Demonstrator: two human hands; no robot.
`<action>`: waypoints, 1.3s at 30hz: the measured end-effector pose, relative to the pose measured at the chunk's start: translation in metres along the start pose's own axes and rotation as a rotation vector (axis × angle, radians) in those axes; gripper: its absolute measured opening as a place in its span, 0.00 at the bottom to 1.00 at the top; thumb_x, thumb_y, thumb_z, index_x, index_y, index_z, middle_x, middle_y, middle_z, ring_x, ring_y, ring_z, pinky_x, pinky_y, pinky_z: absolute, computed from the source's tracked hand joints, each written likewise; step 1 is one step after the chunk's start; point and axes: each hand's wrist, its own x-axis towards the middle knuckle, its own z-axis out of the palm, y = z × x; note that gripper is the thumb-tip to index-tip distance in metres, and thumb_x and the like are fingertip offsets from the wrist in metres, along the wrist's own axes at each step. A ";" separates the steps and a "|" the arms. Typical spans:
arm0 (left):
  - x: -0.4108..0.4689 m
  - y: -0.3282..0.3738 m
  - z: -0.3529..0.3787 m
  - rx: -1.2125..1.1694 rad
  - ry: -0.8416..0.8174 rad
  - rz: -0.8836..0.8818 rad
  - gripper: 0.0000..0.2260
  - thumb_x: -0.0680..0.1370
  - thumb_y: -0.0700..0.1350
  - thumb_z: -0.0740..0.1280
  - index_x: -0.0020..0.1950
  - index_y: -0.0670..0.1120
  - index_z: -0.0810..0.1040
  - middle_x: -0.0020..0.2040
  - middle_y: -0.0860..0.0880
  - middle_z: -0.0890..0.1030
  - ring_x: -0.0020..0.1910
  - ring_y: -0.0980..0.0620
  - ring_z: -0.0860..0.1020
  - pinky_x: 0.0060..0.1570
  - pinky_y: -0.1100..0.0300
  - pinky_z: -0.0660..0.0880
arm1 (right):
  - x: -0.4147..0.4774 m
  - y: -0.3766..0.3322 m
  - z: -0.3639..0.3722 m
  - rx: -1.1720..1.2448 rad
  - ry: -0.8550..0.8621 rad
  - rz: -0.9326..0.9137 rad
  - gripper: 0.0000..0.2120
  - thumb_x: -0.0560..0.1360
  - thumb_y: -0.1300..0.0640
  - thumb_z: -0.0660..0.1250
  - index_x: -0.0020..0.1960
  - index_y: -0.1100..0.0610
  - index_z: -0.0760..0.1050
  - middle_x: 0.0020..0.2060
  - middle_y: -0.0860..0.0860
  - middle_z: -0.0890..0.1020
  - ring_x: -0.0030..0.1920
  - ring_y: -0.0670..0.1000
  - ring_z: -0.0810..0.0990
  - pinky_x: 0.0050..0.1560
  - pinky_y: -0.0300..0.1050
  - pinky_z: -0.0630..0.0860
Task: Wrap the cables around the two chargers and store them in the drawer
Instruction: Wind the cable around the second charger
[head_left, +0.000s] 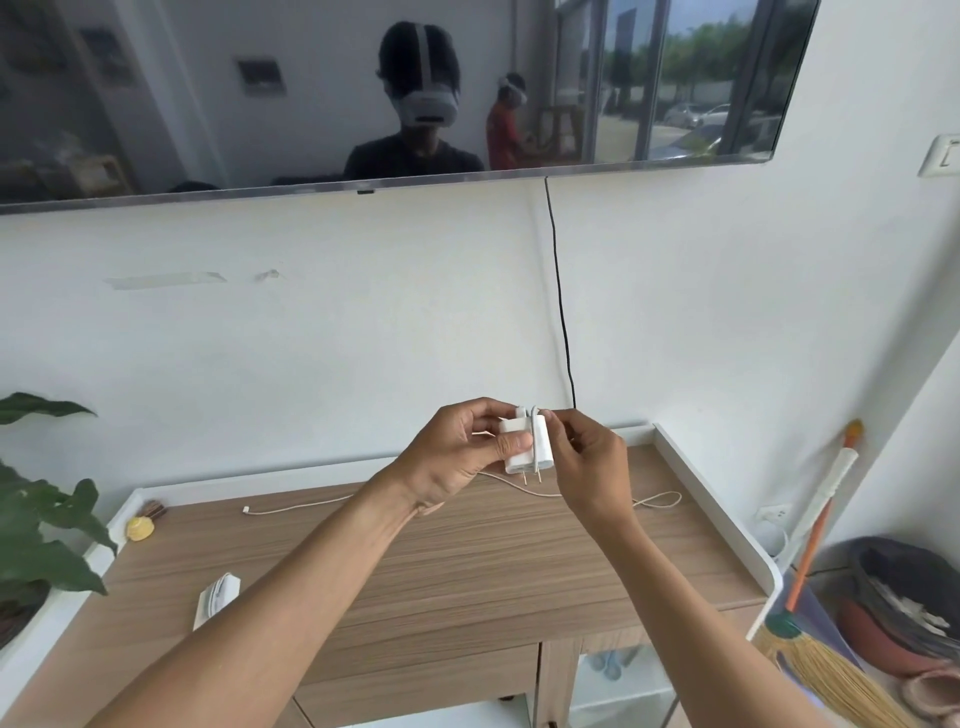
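My left hand (452, 457) grips a white charger (524, 447) held above the wooden cabinet top (467, 561), its two prongs pointing down. My right hand (587, 462) pinches the white cable (535, 431) where one turn lies across the charger body. The loose rest of the cable (301, 508) trails over the cabinet top, its plug end at the left and a loop at the right. A second white charger (215, 597), with cable wound round it, lies near the front left of the top. A drawer front (415, 680) sits below the top.
A wall-mounted TV (363, 88) hangs above, with a black cord (561, 291) running down the wall. A potted plant (36, 519) stands at the left and a broom (815, 561) leans at the right beside dark basins (904, 603). A small yellow object (139, 527) lies at the back left.
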 end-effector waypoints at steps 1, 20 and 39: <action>0.000 -0.001 0.000 0.003 -0.002 0.004 0.16 0.74 0.37 0.71 0.60 0.36 0.76 0.52 0.38 0.79 0.48 0.44 0.81 0.49 0.50 0.81 | 0.000 0.000 0.001 -0.009 -0.041 0.005 0.10 0.78 0.49 0.64 0.43 0.50 0.82 0.23 0.48 0.75 0.26 0.44 0.66 0.27 0.40 0.63; 0.011 -0.030 -0.023 0.258 0.318 0.030 0.11 0.72 0.42 0.75 0.53 0.45 0.79 0.45 0.43 0.81 0.39 0.47 0.82 0.45 0.53 0.82 | -0.027 -0.026 0.004 -0.799 -0.454 -0.201 0.15 0.80 0.48 0.54 0.44 0.54 0.75 0.40 0.53 0.82 0.42 0.60 0.79 0.39 0.47 0.73; -0.007 -0.010 -0.023 0.161 -0.036 0.172 0.12 0.82 0.40 0.58 0.64 0.43 0.75 0.52 0.51 0.80 0.51 0.59 0.79 0.53 0.61 0.75 | 0.050 -0.089 -0.021 -0.508 -0.492 -0.182 0.07 0.76 0.54 0.67 0.41 0.47 0.81 0.31 0.42 0.78 0.26 0.45 0.69 0.31 0.41 0.66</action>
